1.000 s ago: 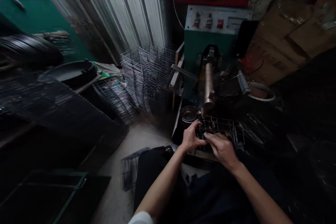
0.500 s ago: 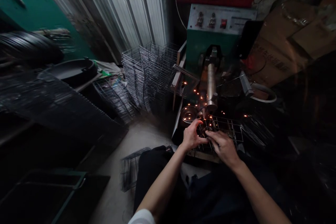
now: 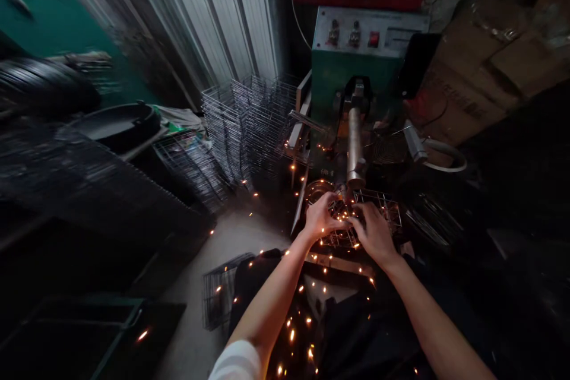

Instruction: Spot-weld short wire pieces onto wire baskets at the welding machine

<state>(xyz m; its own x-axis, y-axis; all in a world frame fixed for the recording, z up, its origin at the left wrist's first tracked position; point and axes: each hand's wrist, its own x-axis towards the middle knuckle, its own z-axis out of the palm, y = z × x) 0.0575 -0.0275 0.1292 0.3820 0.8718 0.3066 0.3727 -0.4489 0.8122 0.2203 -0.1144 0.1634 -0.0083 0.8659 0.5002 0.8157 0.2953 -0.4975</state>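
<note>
A wire basket (image 3: 388, 206), made of thin crossed metal rods, lies beneath the electrode arm (image 3: 355, 145) of a green spot welder (image 3: 327, 71). My left hand (image 3: 320, 217) grips its near left part, thumb and fingers curled around the wires. From the right, my right hand (image 3: 374, 233) holds the same basket, fingers bent and thumb pointing toward the left thumb. Bright orange sparks fly from the electrode tip between my hands and scatter over my forearms and lap. The exact finger contact on the wires is partly hidden by glare and darkness.
Stacked wire baskets (image 3: 240, 130) stand left of the welder, and another wire basket (image 3: 222, 291) sits on the floor by my leg. A black round pan (image 3: 120, 124) lies farther left. Cardboard boxes (image 3: 472, 83) and a bundle of rods (image 3: 434, 219) are at the right.
Sparks have grown from a few near the electrode to a wide spray over my lap and the floor. The right hand has shifted slightly up and left, its fingers more spread.
</note>
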